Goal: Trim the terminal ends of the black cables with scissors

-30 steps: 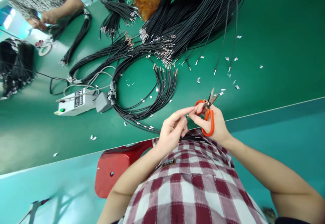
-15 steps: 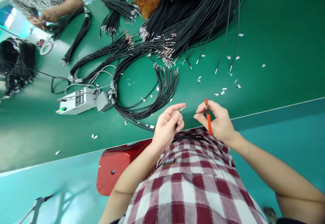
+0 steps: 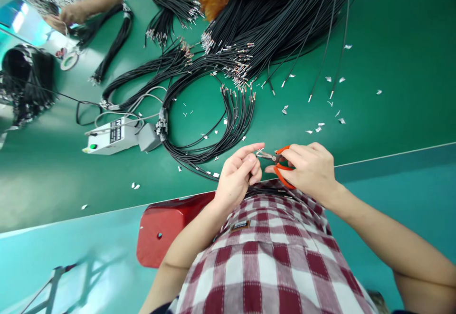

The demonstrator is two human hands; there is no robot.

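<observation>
A: What is the right hand (image 3: 313,171) doing?

B: It is closed around the orange-handled scissors (image 3: 280,162), fingers through the loops. Half a second ago the scissors stood upright, edge-on to the camera; now they lie level with the blades pointing left toward the left hand (image 3: 237,178).

A: And the left hand?

B: It pinches a black wire with a small metal terminal (image 3: 257,151) at its tip between thumb and forefinger, just above the near edge of the green bench (image 3: 392,67). The hands were apart a moment ago; now the blade tips sit right at the terminal. I judge a cut at the wire end is being lined up, though I cannot tell whether the blades touch it.

A: What lies around them?

B: A coil of black wires (image 3: 213,128) just beyond the left hand, a white control box (image 3: 110,136) to the left, a large wire bundle (image 3: 278,14) farther back, and metal scraps (image 3: 320,126) scattered beyond the right hand. Another person's hands (image 3: 66,17) work at the far left corner.
</observation>
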